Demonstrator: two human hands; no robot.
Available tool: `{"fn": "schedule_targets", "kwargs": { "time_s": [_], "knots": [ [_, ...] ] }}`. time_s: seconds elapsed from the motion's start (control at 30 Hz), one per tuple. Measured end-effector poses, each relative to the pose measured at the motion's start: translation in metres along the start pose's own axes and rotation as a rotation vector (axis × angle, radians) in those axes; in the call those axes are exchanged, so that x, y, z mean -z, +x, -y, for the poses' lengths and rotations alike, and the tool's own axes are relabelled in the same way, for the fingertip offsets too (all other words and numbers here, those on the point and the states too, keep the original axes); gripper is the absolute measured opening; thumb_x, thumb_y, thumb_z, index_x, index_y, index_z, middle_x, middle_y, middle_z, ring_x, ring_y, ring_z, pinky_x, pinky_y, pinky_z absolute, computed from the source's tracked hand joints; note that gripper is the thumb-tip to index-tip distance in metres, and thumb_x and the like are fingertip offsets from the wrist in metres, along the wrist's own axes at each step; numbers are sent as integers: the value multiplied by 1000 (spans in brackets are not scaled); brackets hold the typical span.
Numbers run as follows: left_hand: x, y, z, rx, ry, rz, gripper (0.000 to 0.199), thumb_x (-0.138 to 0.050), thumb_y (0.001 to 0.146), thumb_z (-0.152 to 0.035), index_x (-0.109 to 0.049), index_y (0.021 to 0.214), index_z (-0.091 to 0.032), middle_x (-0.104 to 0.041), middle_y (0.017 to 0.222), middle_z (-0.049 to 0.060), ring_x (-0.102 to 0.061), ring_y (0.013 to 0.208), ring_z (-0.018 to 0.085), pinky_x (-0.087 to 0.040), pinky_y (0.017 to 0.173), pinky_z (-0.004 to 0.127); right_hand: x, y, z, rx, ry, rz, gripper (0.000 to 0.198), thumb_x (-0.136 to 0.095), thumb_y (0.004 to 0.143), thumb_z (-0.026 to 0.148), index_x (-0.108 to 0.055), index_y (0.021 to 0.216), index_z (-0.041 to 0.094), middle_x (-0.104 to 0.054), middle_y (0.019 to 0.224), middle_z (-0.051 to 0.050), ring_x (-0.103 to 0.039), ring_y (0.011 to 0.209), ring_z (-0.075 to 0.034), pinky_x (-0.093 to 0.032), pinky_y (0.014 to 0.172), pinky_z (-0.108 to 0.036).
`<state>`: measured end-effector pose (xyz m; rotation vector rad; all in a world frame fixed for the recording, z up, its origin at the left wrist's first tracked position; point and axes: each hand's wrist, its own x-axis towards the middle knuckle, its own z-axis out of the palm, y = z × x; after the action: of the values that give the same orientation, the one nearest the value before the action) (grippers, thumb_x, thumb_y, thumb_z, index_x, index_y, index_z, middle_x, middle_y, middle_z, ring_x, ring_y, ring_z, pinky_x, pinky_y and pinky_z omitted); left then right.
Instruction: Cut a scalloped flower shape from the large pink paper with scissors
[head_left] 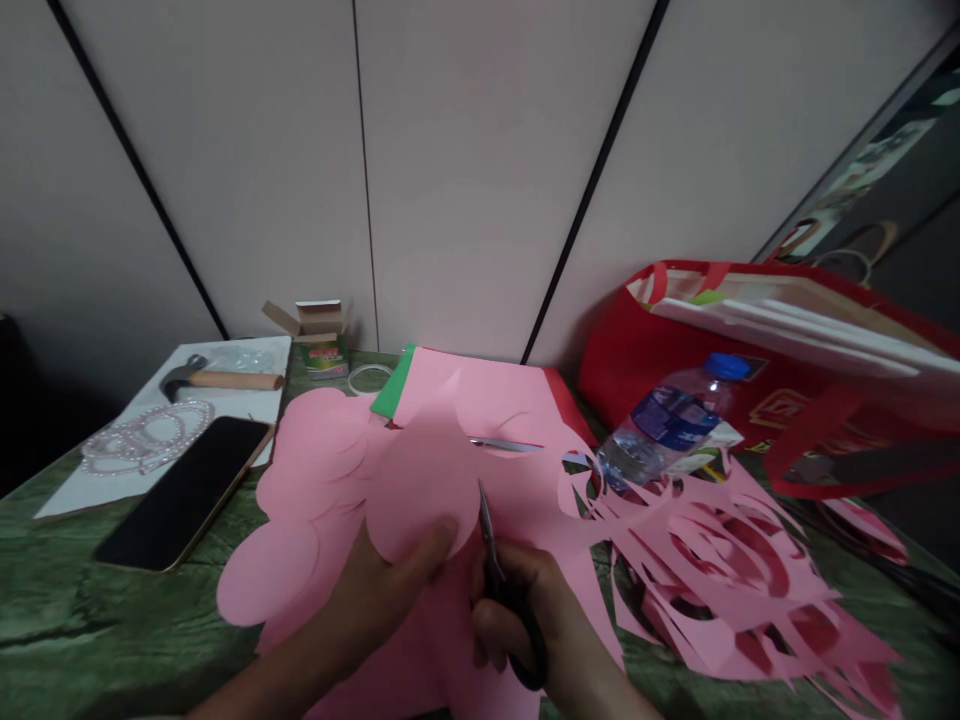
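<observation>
My left hand (pixel 401 575) pinches the lower edge of a rounded piece of pink paper (pixel 422 480), with the thumb lying on top. This piece narrows to a point at its far end. In my right hand (pixel 525 605) is a pair of scissors (pixel 491 535) with dark handles, the fingers wrapped round the loops. The scissor tip points away from me, close beside the right edge of the pink piece. Beneath both hands spread pink sheets (pixel 532 500). Several cut pink rounds (pixel 262 572) overlap on the left.
A pile of pink paper scraps (pixel 720 570) lies right, by a leaning plastic bottle (pixel 660 420) and a red bag (pixel 622 330). Leftward are a black phone (pixel 187 490), a hammer (pixel 225 379), a bead string (pixel 154 435) and a small open box (pixel 324 345). A wall stands behind.
</observation>
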<state>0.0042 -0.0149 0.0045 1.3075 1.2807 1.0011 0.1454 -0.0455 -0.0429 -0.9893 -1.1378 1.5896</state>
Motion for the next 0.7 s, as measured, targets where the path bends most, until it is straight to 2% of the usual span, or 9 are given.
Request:
{"fn": "schedule_targets", "kwargs": {
  "time_s": [0.07,0.13,0.27,0.33,0.47,0.7],
  "knots": [
    [-3,-2,-3,7,-13,-88,18,-60,68,-35,-57,60,-19,-63,57,-2,-59,58,16,-46,54,24,-1,0,0,-14,-9,6,27,-69,63,34,-48,63,17,-48,42,7,-45,34,-8,-30,31,-15],
    [-6,-4,-5,18,-10,-123,16,-62,66,-35,-59,65,-19,-66,61,-1,-61,62,18,-48,55,25,-2,1,1,-6,-13,18,28,-70,63,34,-48,63,16,-48,43,6,-44,34,-7,-30,32,-16],
    [-6,-5,-9,13,27,-102,12,-61,66,-31,-59,63,-19,-67,59,-1,-63,61,19,-49,55,26,2,2,2,30,-14,29,30,-72,62,36,-51,68,15,-49,48,4,-43,38,-8,-33,37,-18],
    [-5,-5,-8,15,54,-66,12,-62,66,-30,-62,69,-19,-69,65,0,-64,65,20,-50,57,27,4,3,2,61,-22,33,32,-73,61,38,-51,69,15,-48,52,4,-41,43,-8,-33,41,-19],
    [-4,-5,-3,40,71,-15,23,-64,66,-33,-65,83,-17,-72,79,5,-65,77,23,-52,64,29,7,5,2,118,-27,26,35,-74,59,41,-54,70,14,-41,58,5,-31,51,-8,-26,46,-20],
    [-9,-7,-4,4,76,-57,19,-62,65,-34,-66,76,-18,-71,74,5,-65,72,22,-52,61,29,6,5,5,83,-16,38,37,-75,57,42,-54,72,15,-41,60,4,-30,53,-9,-23,48,-22]
  ]
}}
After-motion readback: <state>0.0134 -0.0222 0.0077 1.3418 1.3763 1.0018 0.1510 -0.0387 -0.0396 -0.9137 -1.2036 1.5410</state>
